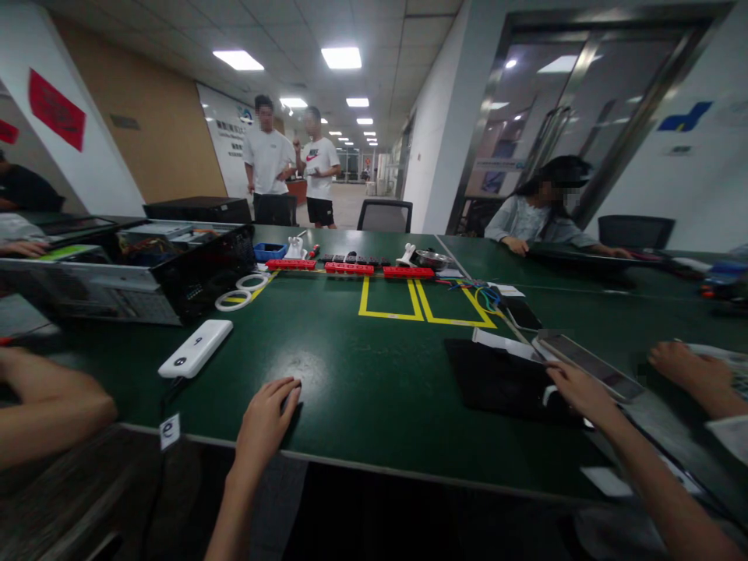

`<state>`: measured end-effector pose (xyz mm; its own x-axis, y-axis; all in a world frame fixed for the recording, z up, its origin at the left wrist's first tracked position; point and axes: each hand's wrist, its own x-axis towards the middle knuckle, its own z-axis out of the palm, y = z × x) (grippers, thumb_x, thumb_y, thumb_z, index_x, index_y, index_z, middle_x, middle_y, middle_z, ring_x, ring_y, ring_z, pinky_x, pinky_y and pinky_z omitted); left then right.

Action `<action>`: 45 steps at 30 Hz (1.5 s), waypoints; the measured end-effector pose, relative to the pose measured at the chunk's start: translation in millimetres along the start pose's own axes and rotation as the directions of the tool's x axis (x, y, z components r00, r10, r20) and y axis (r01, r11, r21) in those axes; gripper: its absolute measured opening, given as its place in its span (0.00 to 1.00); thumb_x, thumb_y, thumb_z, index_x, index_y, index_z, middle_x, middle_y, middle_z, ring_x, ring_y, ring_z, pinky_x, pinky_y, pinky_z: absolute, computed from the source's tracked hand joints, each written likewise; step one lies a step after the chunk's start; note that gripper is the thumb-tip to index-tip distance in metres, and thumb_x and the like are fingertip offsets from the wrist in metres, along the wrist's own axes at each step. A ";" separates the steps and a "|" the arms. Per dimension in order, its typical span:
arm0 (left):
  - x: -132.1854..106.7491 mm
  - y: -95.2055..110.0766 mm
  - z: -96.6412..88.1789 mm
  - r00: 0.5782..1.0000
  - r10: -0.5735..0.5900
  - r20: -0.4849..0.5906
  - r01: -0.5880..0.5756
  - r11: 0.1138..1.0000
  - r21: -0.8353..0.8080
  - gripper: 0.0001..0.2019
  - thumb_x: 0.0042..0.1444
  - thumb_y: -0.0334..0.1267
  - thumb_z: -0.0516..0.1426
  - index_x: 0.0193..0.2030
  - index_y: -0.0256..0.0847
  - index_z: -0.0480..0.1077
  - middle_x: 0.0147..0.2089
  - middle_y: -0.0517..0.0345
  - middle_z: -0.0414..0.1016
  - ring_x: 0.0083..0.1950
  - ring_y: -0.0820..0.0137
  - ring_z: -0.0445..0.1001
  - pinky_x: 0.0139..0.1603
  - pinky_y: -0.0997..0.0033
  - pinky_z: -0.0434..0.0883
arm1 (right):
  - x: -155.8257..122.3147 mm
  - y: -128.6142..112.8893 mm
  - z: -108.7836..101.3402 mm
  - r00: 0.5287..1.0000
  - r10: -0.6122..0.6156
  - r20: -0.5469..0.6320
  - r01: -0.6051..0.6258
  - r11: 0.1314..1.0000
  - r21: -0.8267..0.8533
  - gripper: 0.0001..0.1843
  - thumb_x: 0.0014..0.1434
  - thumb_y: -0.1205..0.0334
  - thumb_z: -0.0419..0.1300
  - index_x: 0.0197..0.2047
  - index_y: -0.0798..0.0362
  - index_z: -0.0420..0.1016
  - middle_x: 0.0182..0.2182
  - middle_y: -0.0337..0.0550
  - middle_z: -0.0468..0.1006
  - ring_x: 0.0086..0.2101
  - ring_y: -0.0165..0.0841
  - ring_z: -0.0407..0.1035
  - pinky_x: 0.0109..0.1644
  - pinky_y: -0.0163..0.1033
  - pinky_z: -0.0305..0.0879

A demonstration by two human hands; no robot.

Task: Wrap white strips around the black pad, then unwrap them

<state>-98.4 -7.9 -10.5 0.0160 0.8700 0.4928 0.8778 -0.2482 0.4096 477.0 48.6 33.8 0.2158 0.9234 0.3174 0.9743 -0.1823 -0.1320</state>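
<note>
Tabletop of dark green laminate (pixel 128 347) carried one white rectangular power bank (pixel 195 348), apart from left hand (pixel 266 417), at its 10 o'clock. That hand lay palm down, fingers loosely spread, empty; likely just bracing. Three red plastic strips (pixel 349 268) and two yellow tape boxes (pixel 390 300) sat at 12 o'clock. Right hand (pixel 578 389) was open over one flat black mat (pixel 496 378), fingertips touching one grey smartphone (pixel 587 365) at mat's 3 o'clock edge, probably steadying it.
</note>
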 end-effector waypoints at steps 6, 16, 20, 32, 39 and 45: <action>0.1 0.4 -0.8 1.000 -0.004 0.008 0.004 1.000 -0.002 0.16 0.61 0.46 0.49 0.45 0.44 0.75 0.47 0.52 0.77 0.50 0.60 0.73 0.53 0.59 0.68 | -3.9 -4.0 -25.5 0.973 0.229 -0.016 -0.228 0.973 0.032 0.26 0.58 0.51 0.46 0.50 0.60 0.71 0.39 0.60 0.77 0.34 0.45 0.72 0.34 0.44 0.65; -0.4 -0.9 0.6 1.000 -0.005 0.010 0.005 1.000 0.015 0.17 0.62 0.46 0.48 0.45 0.43 0.75 0.48 0.52 0.76 0.51 0.60 0.72 0.53 0.59 0.68 | -5.7 -25.2 0.1 0.927 -0.368 0.078 0.376 0.910 -0.176 0.25 0.59 0.51 0.45 0.51 0.52 0.72 0.56 0.53 0.67 0.58 0.48 0.55 0.56 0.61 0.52; -0.1 -0.1 0.0 1.000 -0.006 0.014 0.006 1.000 0.021 0.16 0.62 0.45 0.49 0.45 0.42 0.75 0.48 0.52 0.77 0.50 0.60 0.72 0.53 0.59 0.68 | -7.2 -49.6 23.1 0.905 -0.368 0.213 0.396 0.912 -0.108 0.28 0.59 0.47 0.43 0.57 0.49 0.68 0.60 0.53 0.62 0.59 0.51 0.54 0.53 0.69 0.51; 0.4 3.7 -2.1 1.000 0.011 0.000 -0.011 1.000 0.029 0.16 0.61 0.44 0.49 0.44 0.41 0.76 0.46 0.52 0.77 0.50 0.61 0.73 0.52 0.59 0.69 | -62.8 -215.7 6.2 0.880 -0.357 0.313 0.406 0.907 -0.107 0.29 0.64 0.49 0.41 0.65 0.48 0.55 0.66 0.50 0.49 0.62 0.52 0.46 0.57 0.62 0.50; 3.0 6.7 -2.1 0.998 0.033 0.048 -0.036 0.997 0.073 0.15 0.60 0.43 0.50 0.45 0.42 0.75 0.48 0.52 0.77 0.50 0.59 0.72 0.52 0.57 0.68 | -91.9 -280.5 5.8 0.899 -0.356 0.257 0.389 0.917 -0.090 0.29 0.64 0.50 0.40 0.65 0.51 0.55 0.65 0.57 0.49 0.60 0.57 0.47 0.53 0.66 0.50; 6.4 22.1 -0.4 0.991 0.081 0.111 -0.086 0.996 0.039 0.16 0.60 0.44 0.52 0.50 0.42 0.73 0.51 0.51 0.75 0.53 0.60 0.71 0.55 0.56 0.66 | -99.1 -306.3 11.6 0.901 -0.367 0.229 0.387 0.921 -0.047 0.29 0.64 0.51 0.41 0.65 0.53 0.55 0.64 0.59 0.50 0.60 0.59 0.47 0.52 0.68 0.49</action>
<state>-79.2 -8.0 2.0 0.1399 0.8889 0.4363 0.8914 -0.3049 0.3354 156.4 16.9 31.8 -0.1782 0.9768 0.1191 0.9837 0.1739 0.0455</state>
